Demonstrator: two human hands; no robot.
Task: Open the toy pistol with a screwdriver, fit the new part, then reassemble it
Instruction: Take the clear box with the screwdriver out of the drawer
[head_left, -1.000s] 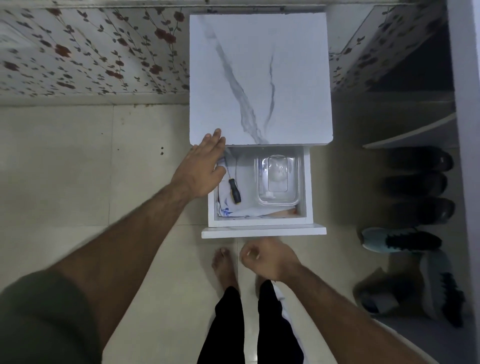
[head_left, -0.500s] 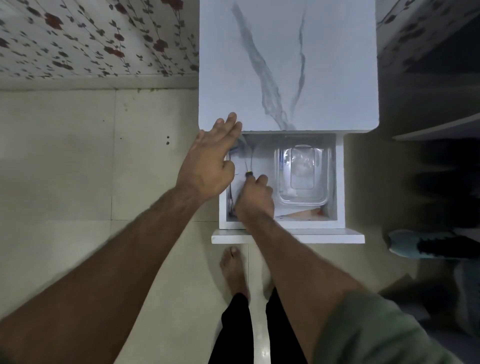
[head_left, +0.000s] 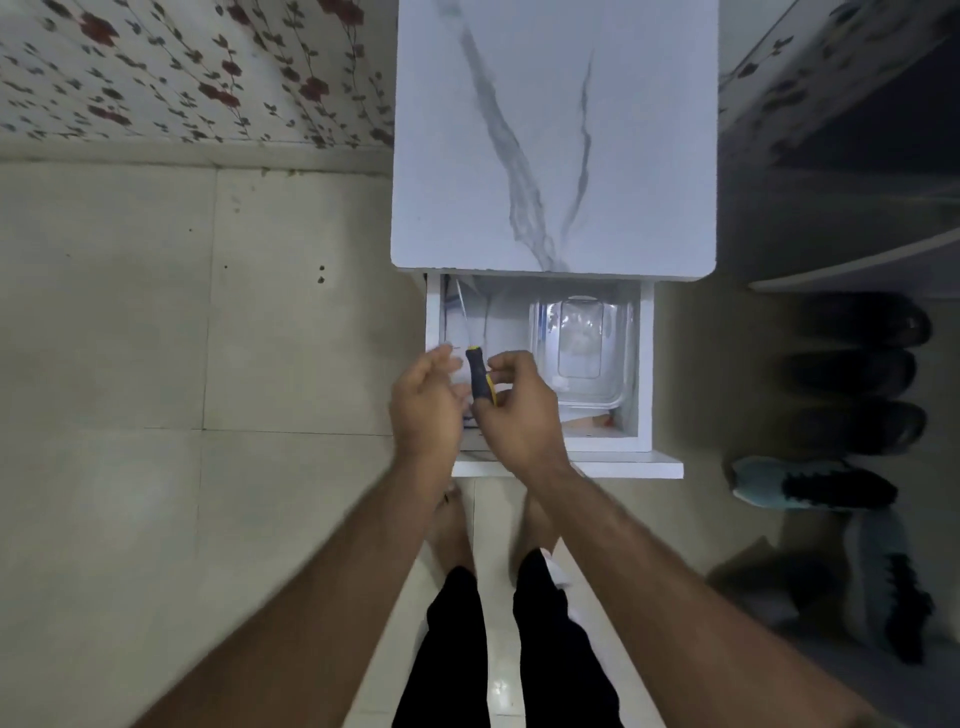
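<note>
Floral wallpaper (head_left: 182, 67) far left, then pale matte floor tiles (head_left: 156, 338). Left hand (head_left: 426, 410) loosely curled beside screwdriver (head_left: 480, 376), holding nothing visible. Right hand (head_left: 519, 410) pinching its black-and-yellow handle above open white drawer (head_left: 644, 364). Clear glossy plastic box (head_left: 582, 348) inside, marbled white top (head_left: 550, 135) beyond. Dark shoes (head_left: 862, 374) far right. Toy pistol nowhere visible. Likely only the tool fetched; opening, fitting and reassembly all remaining.
</note>
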